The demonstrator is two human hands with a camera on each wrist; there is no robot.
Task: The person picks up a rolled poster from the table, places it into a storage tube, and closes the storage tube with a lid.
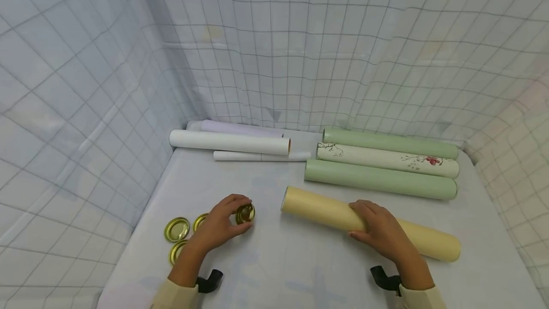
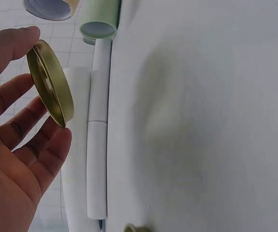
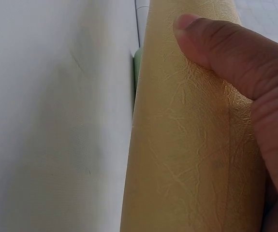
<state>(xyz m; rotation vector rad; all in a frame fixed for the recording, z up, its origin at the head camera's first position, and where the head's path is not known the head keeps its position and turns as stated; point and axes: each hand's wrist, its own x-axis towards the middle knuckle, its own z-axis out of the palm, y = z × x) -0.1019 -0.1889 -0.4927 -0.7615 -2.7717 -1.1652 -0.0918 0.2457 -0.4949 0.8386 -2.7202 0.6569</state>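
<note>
My left hand (image 1: 216, 228) pinches a gold jar lid (image 1: 240, 217) by its rim, thumb on one side and fingertips on the other. In the left wrist view this lid (image 2: 61, 89) stands on edge, held off the palm. Left of that hand lie several more gold lids (image 1: 177, 229), one partly covered by the forearm. My right hand (image 1: 381, 230) grips a yellow wallpaper roll (image 1: 319, 208) near its middle, thumb on the near side. Up close, the roll (image 3: 187, 145) has a creased, embossed surface; most of the right fingers are hidden behind it.
Behind the yellow roll lie two green rolls (image 1: 377, 179) with a flower-printed roll (image 1: 386, 159) between them. At the back left are white rolls (image 1: 227, 141) and a lilac roll (image 1: 240, 128). Checked cloth walls (image 1: 274, 51) border the white table (image 1: 274, 271).
</note>
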